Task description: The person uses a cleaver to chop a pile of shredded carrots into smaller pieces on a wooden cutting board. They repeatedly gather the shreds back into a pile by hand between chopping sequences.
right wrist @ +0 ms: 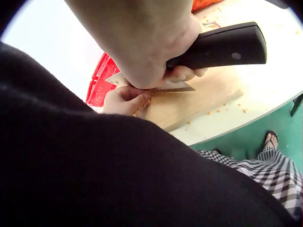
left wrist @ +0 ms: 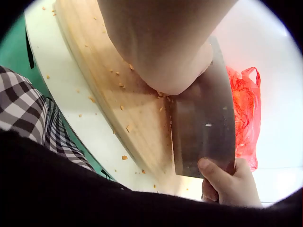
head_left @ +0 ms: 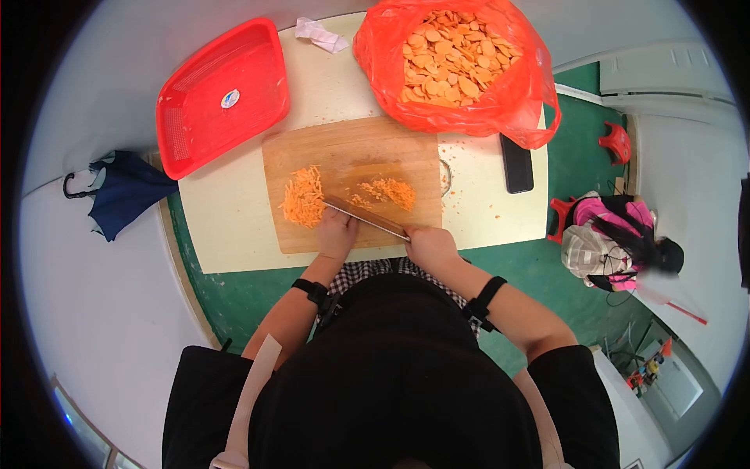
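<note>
My right hand (head_left: 432,247) grips the black handle (right wrist: 227,47) of a wide cleaver (left wrist: 203,127). The blade stands on edge over the wooden cutting board (head_left: 301,241), slanting across its near half. Beside the blade's far end is my left hand (head_left: 337,234), its thumb and fingers close to the steel in the right wrist view. Whether those fingers hold anything I cannot tell. Just past them lies a heap of shredded carrot (head_left: 302,198). A smaller pile of chopped carrot (head_left: 391,192) sits behind the blade, toward the right of the board.
A red plastic bag (head_left: 383,70) full of carrot slices (head_left: 449,59) stands at the back right. At the back left is a red basket (head_left: 262,74), with crumpled paper (head_left: 320,35) nearby. A phone (head_left: 517,164) lies on the right. Another person (head_left: 617,234) is off to the right.
</note>
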### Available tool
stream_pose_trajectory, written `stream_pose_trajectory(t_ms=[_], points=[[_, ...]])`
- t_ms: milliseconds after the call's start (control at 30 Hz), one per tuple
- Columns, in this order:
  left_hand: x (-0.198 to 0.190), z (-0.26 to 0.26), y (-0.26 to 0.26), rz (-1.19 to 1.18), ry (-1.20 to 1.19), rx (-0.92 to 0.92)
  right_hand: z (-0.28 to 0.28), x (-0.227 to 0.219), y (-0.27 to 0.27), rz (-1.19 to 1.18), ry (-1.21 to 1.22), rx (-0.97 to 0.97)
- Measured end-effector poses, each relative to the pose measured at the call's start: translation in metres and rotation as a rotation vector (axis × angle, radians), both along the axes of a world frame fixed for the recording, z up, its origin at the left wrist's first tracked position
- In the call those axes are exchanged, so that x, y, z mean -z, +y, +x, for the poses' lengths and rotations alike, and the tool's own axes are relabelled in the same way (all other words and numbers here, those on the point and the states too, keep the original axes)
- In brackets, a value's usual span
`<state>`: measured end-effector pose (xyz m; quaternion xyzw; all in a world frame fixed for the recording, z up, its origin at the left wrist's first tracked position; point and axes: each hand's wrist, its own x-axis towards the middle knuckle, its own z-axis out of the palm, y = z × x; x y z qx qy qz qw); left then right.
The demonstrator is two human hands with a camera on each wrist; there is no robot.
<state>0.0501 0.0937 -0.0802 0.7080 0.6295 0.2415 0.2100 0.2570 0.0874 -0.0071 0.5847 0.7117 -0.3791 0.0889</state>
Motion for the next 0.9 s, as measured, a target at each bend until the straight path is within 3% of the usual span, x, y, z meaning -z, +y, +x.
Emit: stream_pose_trajectory(t_ms=[167, 533, 700, 900], points=[[-0.005, -0.001, 0.0, -0.04, 0.029, 0.012, 0.003, -0.005, 0.008, -0.02, -0.017, -0.031], [-0.017, -0.005, 0.001, -0.046, -0.109, 0.014, 0.034, -0.016, -0.006, -0.003, -0.093, 0.174], [-0.027, -0.003, 0.002, -0.094, -0.057, -0.016, 0.035, -0.019, -0.005, -0.019, -0.093, 0.156], [-0.01, 0.001, 0.006, -0.138, -0.087, -0.033, 0.031, -0.018, -0.013, -0.027, -0.059, 0.126]])
